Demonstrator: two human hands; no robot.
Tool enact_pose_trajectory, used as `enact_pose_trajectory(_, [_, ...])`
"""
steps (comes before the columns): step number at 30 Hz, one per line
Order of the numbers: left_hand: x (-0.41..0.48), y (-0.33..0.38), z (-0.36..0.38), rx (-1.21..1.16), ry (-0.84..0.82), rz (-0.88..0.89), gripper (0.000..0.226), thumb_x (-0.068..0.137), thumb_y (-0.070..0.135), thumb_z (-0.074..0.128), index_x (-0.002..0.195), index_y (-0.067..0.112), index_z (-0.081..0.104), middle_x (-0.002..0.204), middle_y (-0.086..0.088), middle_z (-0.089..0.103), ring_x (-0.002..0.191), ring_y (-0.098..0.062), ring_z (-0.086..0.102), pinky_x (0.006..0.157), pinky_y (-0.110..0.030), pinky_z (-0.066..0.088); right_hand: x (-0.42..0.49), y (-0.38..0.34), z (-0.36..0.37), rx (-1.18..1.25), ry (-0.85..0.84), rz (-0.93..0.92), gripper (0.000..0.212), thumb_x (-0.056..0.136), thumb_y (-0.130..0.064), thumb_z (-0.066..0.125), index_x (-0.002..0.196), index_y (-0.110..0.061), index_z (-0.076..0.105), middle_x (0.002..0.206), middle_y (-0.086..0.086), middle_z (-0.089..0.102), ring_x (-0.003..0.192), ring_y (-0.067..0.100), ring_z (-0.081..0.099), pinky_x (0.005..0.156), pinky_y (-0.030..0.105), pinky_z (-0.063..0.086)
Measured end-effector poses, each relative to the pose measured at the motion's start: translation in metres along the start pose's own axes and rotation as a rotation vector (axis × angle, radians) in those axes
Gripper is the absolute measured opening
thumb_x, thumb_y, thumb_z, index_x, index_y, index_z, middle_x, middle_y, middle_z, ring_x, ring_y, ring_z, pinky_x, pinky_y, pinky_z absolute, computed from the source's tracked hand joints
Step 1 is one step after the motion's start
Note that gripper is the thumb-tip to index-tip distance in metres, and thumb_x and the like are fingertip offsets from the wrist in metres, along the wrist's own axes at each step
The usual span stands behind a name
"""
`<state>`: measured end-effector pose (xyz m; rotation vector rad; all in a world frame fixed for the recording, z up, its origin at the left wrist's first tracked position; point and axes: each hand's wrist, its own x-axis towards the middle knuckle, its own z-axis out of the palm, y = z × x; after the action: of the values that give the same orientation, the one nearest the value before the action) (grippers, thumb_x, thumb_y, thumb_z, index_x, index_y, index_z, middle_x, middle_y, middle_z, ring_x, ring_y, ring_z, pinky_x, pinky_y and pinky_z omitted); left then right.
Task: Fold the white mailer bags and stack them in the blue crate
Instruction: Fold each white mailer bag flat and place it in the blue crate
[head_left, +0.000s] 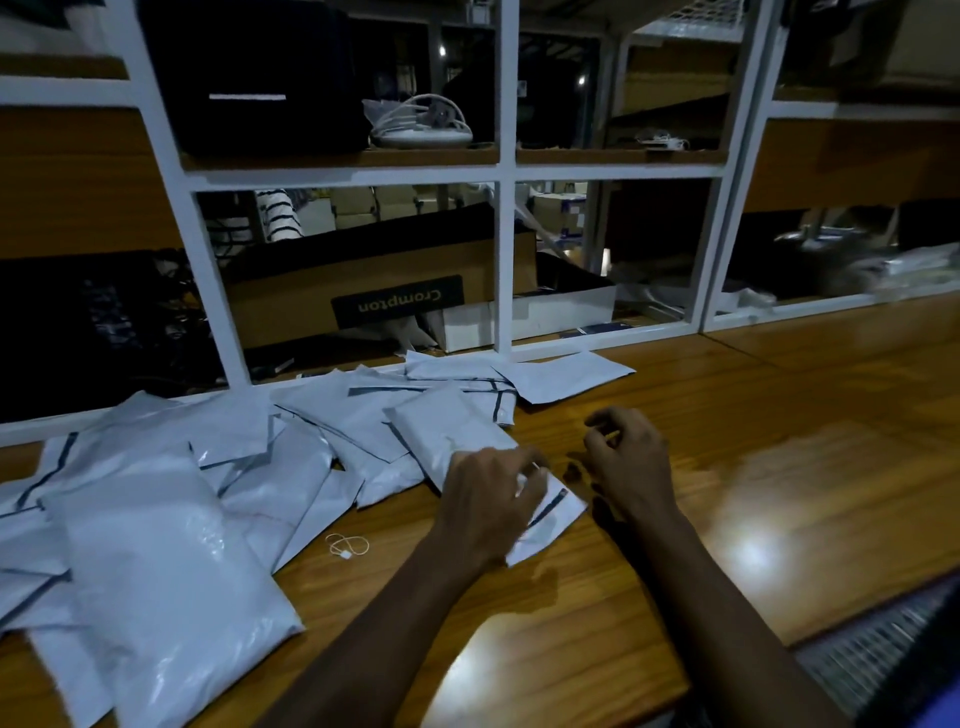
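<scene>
Several white mailer bags (291, 467) lie scattered over the left and middle of the wooden table (779, 467). One bag with a dark strip (452, 431) lies in front of me, and my left hand (488, 499) grips its near end with curled fingers. A little to the right, my right hand (623, 457) hovers just above the table with loosely curled fingers and holds nothing. A large full mailer bag (156, 571) lies at the near left. The edge of a blue crate (893, 654) with a slatted wall shows at the bottom right.
A white shelf frame (501, 260) stands along the back of the table, holding a brown Crompton box (384, 291), white boxes and a coil of white cable (421, 124). A small white string loop (348, 545) lies on the table near my left forearm.
</scene>
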<state>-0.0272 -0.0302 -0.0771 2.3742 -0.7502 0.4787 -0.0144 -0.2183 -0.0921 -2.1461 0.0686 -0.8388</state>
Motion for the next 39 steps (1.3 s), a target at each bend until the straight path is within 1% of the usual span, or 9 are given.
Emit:
enact_pose_trajectory(4, [0.004,-0.019,-0.008,0.475,-0.101,-0.123,0.044,0.092,0.039,0.042,0.135,0.034,0.052,0.150,-0.001,0.043,0.139,-0.031,0.034,0.109,-0.051,0.025,-0.003,-0.008,0.001,-0.057,-0.198,0.017,0.035,0.077,-0.048,0.067,0.107,-0.031,0.067,0.106,-0.006,0.055,0.103,0.021,0.059,0.078,0.048,0.056])
enact_pose_trajectory(6, [0.000,-0.027,-0.007,0.610,-0.239,-0.179,0.051,0.098,0.043,0.041,0.148,0.035,0.035,0.164,-0.005,0.014,0.148,-0.036,0.011,0.115,-0.057,0.016,-0.006,-0.012,0.003,-0.268,-0.374,-0.005,0.058,0.072,-0.068,0.064,0.121,-0.039,0.060,0.122,-0.004,0.051,0.119,0.023,0.052,0.094,0.045,0.049])
enact_pose_trajectory(8, [0.000,-0.025,-0.009,0.623,-0.243,-0.181,0.052,0.098,0.042,0.041,0.148,0.029,0.034,0.165,-0.011,0.003,0.145,-0.037,0.016,0.112,-0.052,0.024,-0.007,-0.015,0.002,-0.494,-0.495,-0.006,0.073,0.069,-0.071,0.063,0.135,-0.043,0.049,0.135,-0.002,0.044,0.128,0.027,0.040,0.101,0.044,0.037])
enact_pose_trajectory(11, [0.005,-0.017,-0.011,0.640,-0.217,-0.163,0.048,0.097,0.026,0.043,0.145,0.021,0.040,0.163,-0.018,0.009,0.132,-0.035,0.032,0.100,-0.043,0.035,-0.007,-0.014,0.000,-0.560,-0.421,0.069,0.067,0.076,-0.050,0.064,0.140,-0.042,0.042,0.137,0.003,0.044,0.128,0.032,0.037,0.099,0.046,0.033])
enact_pose_trajectory(16, [0.004,-0.017,-0.012,0.682,-0.150,-0.050,0.046,0.094,0.018,0.045,0.137,0.032,0.052,0.136,0.002,0.057,0.115,-0.027,0.042,0.081,-0.038,0.024,-0.008,-0.010,0.003,-0.549,-0.263,0.035,0.039,0.095,-0.039,0.058,0.133,-0.035,0.052,0.133,0.004,0.052,0.125,0.031,0.043,0.097,0.044,0.039])
enact_pose_trajectory(21, [0.009,-0.026,-0.014,0.640,-0.242,-0.273,0.069,0.092,0.060,0.049,0.152,0.039,0.024,0.163,-0.009,0.010,0.145,-0.039,0.015,0.114,-0.058,0.016,-0.014,-0.020,0.010,-0.634,-0.467,-0.066,0.052,0.094,-0.050,0.052,0.144,-0.038,0.043,0.145,0.003,0.044,0.131,0.031,0.039,0.102,0.043,0.037])
enact_pose_trajectory(25, [0.005,-0.028,-0.013,0.654,-0.166,-0.252,0.066,0.090,0.072,0.032,0.145,0.035,0.039,0.155,-0.011,0.033,0.129,-0.033,0.036,0.100,-0.046,0.030,-0.015,-0.013,0.007,-0.744,-0.428,-0.043,0.042,0.101,-0.041,0.036,0.141,-0.036,0.048,0.142,0.005,0.051,0.127,0.034,0.044,0.101,0.042,0.038])
enact_pose_trajectory(29, [0.000,-0.020,-0.007,0.583,-0.107,-0.149,0.059,0.094,0.056,0.013,0.135,0.033,0.050,0.127,-0.001,0.060,0.112,-0.026,0.050,0.088,-0.039,0.032,-0.015,-0.014,0.010,-0.659,-0.485,-0.074,0.082,0.077,-0.059,0.005,0.139,-0.031,0.051,0.138,0.007,0.055,0.124,0.036,0.047,0.102,0.047,0.039])
enact_pose_trajectory(39, [0.000,-0.047,-0.002,0.690,-0.277,-0.225,0.062,0.098,0.060,0.011,0.154,0.036,0.021,0.161,-0.010,0.021,0.135,-0.045,0.033,0.110,-0.060,0.025,-0.013,-0.014,0.013,-0.667,-0.696,-0.131,0.098,0.065,-0.066,-0.004,0.150,-0.035,0.033,0.158,0.002,0.033,0.142,0.032,0.028,0.113,0.058,0.025])
